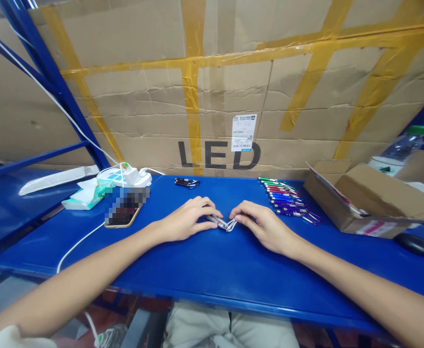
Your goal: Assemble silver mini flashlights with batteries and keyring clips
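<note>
In the middle of the blue table, my left hand (pixel 187 218) is closed around slim silver penlight-like tubes (pixel 216 221). Silver carabiner clips (pixel 230 225) hang from their right ends, and the fingertips of my right hand (pixel 262 224) pinch these clips. How many tubes lie under my left fingers is hidden. To the right of my right hand lies a row of similar tubes with clips (pixel 284 198), sorted by colour from green through red and blue to purple. A small group of black ones (pixel 186 182) rests beyond my left hand.
An open cardboard box (pixel 371 198) stands at the right, a black computer mouse (pixel 416 244) beside it and a plastic bottle (pixel 396 150) behind. On the left are a phone (pixel 127 208), a tissue pack (pixel 89 193) and a white power strip (pixel 125 176) with cables. A large taped carton (pixel 143 106) walls off the back.
</note>
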Demonstrator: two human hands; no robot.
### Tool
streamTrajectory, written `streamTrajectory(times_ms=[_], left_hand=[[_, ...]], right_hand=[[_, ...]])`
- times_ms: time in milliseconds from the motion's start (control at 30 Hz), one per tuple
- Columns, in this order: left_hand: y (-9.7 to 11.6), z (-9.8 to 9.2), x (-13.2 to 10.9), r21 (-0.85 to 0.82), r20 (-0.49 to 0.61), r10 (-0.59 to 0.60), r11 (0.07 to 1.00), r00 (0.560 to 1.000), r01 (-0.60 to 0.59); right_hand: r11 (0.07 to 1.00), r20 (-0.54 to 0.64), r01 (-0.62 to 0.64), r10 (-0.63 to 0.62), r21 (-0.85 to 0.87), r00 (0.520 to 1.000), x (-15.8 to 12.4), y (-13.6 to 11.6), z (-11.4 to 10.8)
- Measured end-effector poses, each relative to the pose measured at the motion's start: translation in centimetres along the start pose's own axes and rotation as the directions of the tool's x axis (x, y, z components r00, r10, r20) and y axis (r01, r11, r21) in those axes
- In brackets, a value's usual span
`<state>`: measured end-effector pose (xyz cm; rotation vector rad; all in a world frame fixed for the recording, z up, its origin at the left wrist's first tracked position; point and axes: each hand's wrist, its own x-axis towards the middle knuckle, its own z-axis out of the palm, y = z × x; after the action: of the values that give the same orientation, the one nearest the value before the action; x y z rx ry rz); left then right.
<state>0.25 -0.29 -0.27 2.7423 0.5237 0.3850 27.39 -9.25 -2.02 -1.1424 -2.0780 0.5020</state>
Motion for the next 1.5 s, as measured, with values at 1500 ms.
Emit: streamTrajectory(times_ms=[1500], left_hand=[[1.4,1.5,0.1,0.128,-0.162,0.265,0.961,0.95,-0.246]], right_hand=[[0.582,0.143,-0.384,0.415,0.717,0.898,0.3,-0.2,1.0]])
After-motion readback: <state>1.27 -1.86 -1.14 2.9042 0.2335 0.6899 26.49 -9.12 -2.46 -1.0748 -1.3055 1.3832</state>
